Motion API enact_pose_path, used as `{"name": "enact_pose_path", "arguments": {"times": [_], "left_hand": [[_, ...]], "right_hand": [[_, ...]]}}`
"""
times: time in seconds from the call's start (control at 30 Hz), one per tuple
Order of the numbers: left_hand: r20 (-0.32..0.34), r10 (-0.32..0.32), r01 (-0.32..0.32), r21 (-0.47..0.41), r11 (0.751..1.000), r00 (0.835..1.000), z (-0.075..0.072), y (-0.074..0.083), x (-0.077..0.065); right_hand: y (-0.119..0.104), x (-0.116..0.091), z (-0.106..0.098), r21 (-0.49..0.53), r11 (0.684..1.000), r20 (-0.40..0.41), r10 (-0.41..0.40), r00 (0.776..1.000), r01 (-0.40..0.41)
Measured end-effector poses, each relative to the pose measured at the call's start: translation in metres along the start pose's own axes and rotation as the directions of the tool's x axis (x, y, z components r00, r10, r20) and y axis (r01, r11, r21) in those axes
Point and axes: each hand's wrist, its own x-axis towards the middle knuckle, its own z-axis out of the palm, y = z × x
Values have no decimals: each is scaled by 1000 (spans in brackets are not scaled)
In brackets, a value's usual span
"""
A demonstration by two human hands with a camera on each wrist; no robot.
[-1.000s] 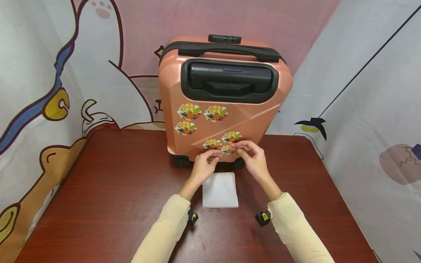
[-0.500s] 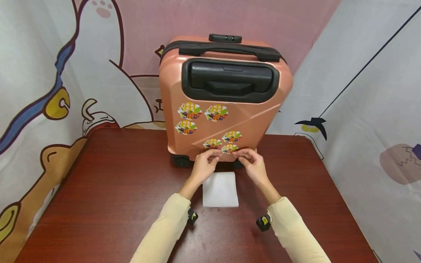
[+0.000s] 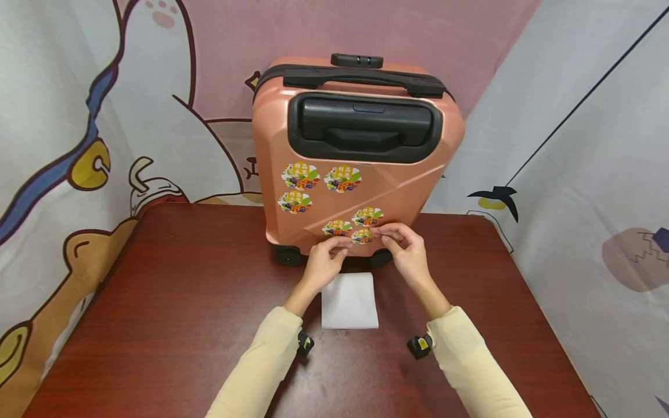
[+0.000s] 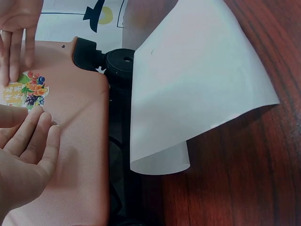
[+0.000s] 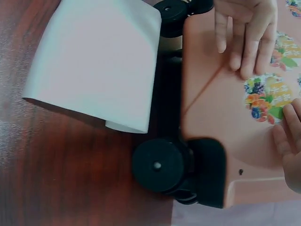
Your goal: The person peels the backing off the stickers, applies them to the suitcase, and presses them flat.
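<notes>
A pink hard-shell suitcase stands upright at the back of the table. On its lower front lies a round fruit sticker, flat against the shell in the right wrist view. My left hand touches the shell at the sticker's lower left, its fingers nearly straight in the right wrist view. From the other side, the fingertips of my right hand rest on the sticker's right edge. Just above are two more stickers, one at upper left and one higher. Part of my right hand is cut off in both wrist views.
Three more fruit stickers are on the suitcase's upper left front. White backing paper lies on the brown table between my forearms, curled in the wrist views. Black wheels support the suitcase. A printed cloth hangs behind.
My right hand moves slightly down along the sticker's right edge, then back up and a little outward. My left hand stays in place, and the stickers look unmoved.
</notes>
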Motion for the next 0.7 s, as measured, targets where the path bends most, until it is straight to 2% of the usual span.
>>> {"name": "enact_pose_path", "arguments": {"times": [0.4, 0.53, 0.7], "left_hand": [[4, -14, 14, 2, 1000, 1000, 1, -2, 1], [7, -15, 15, 4, 1000, 1000, 1, -2, 1], [6, -18, 17, 8, 1000, 1000, 1, -3, 1]], "right_hand": [[25, -11, -5, -8, 997, -22, 78, 997, -78], [20, -10, -6, 15, 998, -37, 66, 997, -65], [5, -3, -4, 63, 998, -60, 15, 998, -11]]}}
